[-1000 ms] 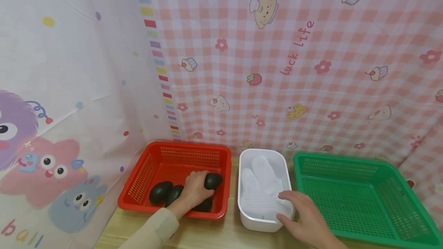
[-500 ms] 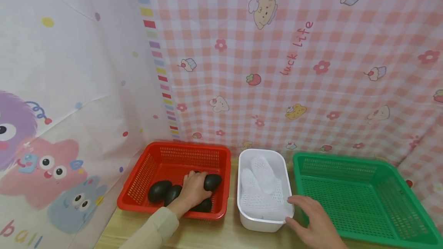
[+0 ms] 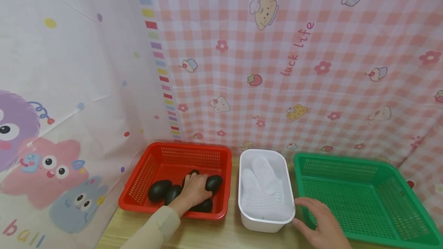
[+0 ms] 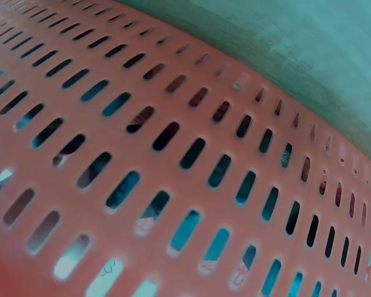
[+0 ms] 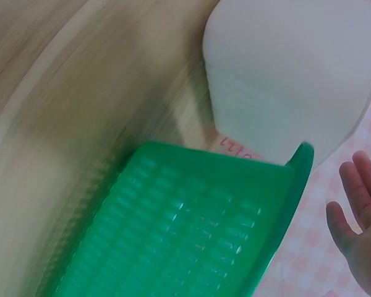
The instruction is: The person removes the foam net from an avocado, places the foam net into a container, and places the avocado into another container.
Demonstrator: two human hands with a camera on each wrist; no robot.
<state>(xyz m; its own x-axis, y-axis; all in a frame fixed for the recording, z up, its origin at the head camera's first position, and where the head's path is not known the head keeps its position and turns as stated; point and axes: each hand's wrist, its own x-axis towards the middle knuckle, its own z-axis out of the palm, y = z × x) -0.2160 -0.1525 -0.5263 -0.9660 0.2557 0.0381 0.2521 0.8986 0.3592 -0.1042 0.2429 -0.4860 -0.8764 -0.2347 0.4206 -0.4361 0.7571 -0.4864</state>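
In the head view my left hand [image 3: 194,192] reaches into the red basket [image 3: 226,187]. Its fingers curl down over a dark avocado [image 3: 194,171], mostly covered by the hand. Another avocado [image 3: 214,183] lies against its right side, and several more surround it. My right hand [image 3: 322,220] is at the right side of the white bin [image 3: 266,224], fingers extended and thumb apart, holding nothing. White foam net sleeves [image 3: 263,172] lie inside that bin. The right wrist view shows the right hand [image 5: 365,229] with spread fingers beside the bin. Basket wall fills the left wrist view, hiding the left hand.
A green basket [image 3: 346,157] stands right of the white bin, with a narrow gap between them. All the containers sit on a wooden table [image 3: 214,235]. A pink checked cloth [image 3: 235,62] hangs close behind, and a white printed cloth [image 3: 104,126] hangs at left.
My right hand has drawn back rightward from over the white bin's rim to beside it. The left hand has shifted slightly, and more of the avocado beyond its fingers shows.
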